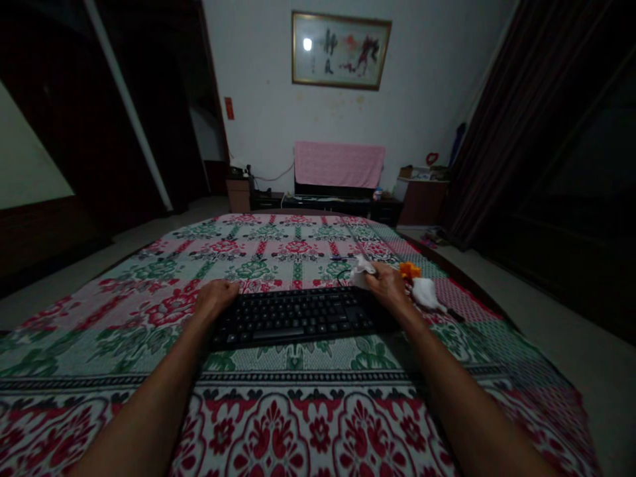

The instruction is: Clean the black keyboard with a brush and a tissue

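A black keyboard [298, 317] lies flat on a floral bedspread [278, 424] patterned in red, green and white, its long side running across the view; the left hand [214, 297] rests on the keyboard's left end, fingers curled loosely over the edge and touching it, though the light is too dim to say whether they grip the casing or merely press on it; the right hand [388, 285] sits at the keyboard's far right corner, fingers closed around a crumpled white cloth [362, 270], which it holds against or just above the top right edge of the keys; a thin dark cable [342, 273] loops away from the keyboard's back edge, just left of the cloth. Just beside the right hand, on the bedspread, lie a small orange thing [410, 269] and a white brush-like duster [427, 293] with a dark handle pointing toward the right edge of the bed; the two seem to touch, but the picture is too dark to be sure. Beyond the bed, a pink towel [339, 164] drapes over what looks like a screen on a low stand; a framed picture [340, 50] hangs on the pale wall above it; dark curtains [497, 132] fill the right side.
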Tool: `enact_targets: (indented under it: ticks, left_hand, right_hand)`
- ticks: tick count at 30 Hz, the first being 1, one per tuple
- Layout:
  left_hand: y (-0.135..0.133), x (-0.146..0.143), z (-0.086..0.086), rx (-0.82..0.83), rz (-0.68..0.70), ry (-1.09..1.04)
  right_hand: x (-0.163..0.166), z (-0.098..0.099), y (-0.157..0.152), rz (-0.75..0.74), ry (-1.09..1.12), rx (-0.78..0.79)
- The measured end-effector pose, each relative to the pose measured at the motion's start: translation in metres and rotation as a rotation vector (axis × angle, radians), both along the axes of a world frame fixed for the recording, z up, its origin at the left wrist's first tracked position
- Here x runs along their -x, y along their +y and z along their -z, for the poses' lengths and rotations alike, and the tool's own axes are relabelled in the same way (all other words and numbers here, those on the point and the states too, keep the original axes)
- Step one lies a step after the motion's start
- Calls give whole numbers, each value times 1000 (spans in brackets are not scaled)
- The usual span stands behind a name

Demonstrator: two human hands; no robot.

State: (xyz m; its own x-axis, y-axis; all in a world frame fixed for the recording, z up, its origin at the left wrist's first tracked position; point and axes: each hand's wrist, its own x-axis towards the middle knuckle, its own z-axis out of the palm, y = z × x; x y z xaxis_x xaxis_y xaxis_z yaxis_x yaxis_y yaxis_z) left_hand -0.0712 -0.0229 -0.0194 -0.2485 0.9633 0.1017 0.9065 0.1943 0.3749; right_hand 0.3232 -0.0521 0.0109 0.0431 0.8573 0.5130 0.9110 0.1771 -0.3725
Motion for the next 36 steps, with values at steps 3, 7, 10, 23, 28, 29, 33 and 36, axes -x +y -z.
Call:
enact_targets:
  ticks: [3,7,10,23,28,29,33,36]
  left_hand:
    - [3,8,5,-19,60,-109]
    - [0,14,14,-102,30,-196]
    - [-2,16,20,-151,4,-253]
    - [-5,12,26,-253,6,-314]
    - [-3,8,26,-266,12,-284]
    - [-3,7,26,-260,15,-280]
    - [-4,2,21,-250,20,-275]
    - [-7,-6,15,-292,-43,-293]
  right_hand:
    - [32,4,3,-124,-30,-76]
    - [69,12,14,-235,-24,-48]
    - [95,16,19,-320,-74,-39]
    - [110,12,7,-672,-129,244]
    - [112,3,4,-654,-110,288]
    - [112,2,5,-627,-119,292]
    - [108,5,8,-555,-149,294]
    - [105,9,12,-547,-135,255]
